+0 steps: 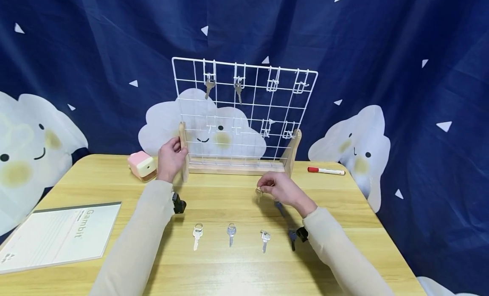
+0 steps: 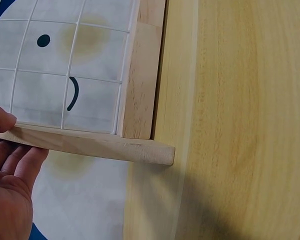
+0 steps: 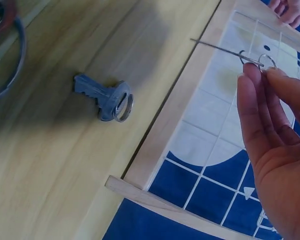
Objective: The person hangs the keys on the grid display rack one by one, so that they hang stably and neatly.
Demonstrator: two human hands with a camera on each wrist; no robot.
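Observation:
My left hand [image 1: 172,159] grips the left wooden upright [image 1: 184,153] of a white wire grid rack [image 1: 244,105], thumb on one face and fingers on the other. My right hand [image 1: 280,187] pinches a key [image 3: 225,51] by its ring, holding it above the table in front of the rack's base. Two keys [image 1: 209,87] hang from hooks in the grid's top row; other hooks [image 1: 299,87] there carry nothing. Below my right hand lies a key with a ring [image 3: 112,100]. Nearer me is a row of keys [image 1: 231,235], one of them beside my right wrist.
A notebook [image 1: 65,234] lies on the table at the left. Left of the rack stands a pink and cream box-like object [image 1: 143,165]. A red-capped marker [image 1: 326,171] lies to the right. Behind hangs a dark blue curtain [image 1: 244,24] with cloud prints.

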